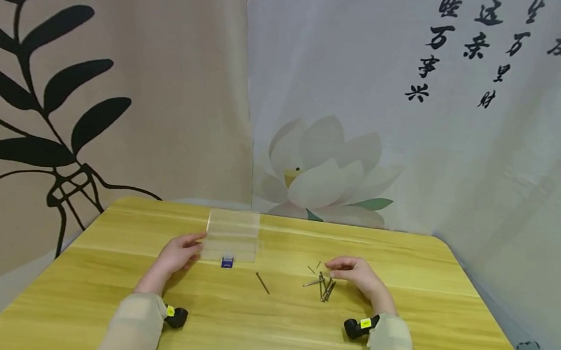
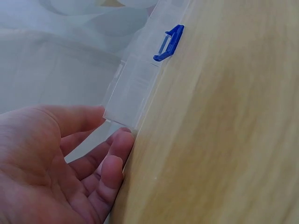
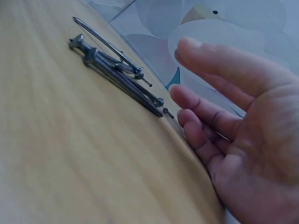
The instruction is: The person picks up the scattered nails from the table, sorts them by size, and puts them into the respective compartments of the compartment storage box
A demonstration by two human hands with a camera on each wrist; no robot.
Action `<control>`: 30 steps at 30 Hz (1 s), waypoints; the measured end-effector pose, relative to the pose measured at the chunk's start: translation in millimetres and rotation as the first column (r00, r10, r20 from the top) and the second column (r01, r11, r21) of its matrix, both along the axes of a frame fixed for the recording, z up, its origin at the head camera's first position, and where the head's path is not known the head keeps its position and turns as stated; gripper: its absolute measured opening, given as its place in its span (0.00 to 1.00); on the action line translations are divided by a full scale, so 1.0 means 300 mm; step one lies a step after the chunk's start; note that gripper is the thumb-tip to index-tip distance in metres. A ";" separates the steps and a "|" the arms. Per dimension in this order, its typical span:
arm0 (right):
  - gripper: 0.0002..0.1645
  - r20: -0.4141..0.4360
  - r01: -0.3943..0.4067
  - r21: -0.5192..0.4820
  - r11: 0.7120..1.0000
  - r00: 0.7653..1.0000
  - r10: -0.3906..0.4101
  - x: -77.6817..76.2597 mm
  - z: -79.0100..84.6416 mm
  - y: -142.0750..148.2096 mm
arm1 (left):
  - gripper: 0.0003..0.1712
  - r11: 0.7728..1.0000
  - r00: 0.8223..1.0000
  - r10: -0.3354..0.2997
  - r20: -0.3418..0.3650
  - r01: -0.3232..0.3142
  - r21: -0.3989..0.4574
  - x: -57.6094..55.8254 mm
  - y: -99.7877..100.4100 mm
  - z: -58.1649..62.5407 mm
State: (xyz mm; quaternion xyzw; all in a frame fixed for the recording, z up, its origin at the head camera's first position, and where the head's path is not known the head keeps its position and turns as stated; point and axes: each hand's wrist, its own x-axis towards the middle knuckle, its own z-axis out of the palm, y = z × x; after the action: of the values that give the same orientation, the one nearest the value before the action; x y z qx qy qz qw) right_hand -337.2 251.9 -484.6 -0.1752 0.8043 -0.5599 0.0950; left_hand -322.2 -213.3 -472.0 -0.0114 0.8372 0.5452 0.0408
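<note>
A clear plastic box with a blue latch lies toward the back of the table. My left hand is at its left end, fingertips touching the near corner, as the left wrist view shows, without visibly wrapping round it. My right hand hovers beside a small pile of nails, thumb and fingers apart. In the right wrist view the hand has nothing between its fingers, and the nails lie left of the fingertips. A single long nail lies between box and pile.
The wooden table ends behind the box at a printed cloth backdrop. A few small nails lie just behind the pile. Both wrists carry a black camera.
</note>
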 end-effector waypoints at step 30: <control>0.05 -0.081 -0.015 0.174 0.985 0.996 0.030 -0.005 -0.014 -0.054 | 0.25 1.000 0.999 0.011 -0.032 -0.012 -0.028 -0.002 0.000 -0.011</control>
State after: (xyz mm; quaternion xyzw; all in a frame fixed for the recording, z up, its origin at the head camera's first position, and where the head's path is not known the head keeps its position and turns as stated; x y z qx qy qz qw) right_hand -338.6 235.7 -488.7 -0.1987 0.8510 -0.4791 0.0825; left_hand -322.7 -213.2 -475.5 -0.0081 0.8454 0.5336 0.0244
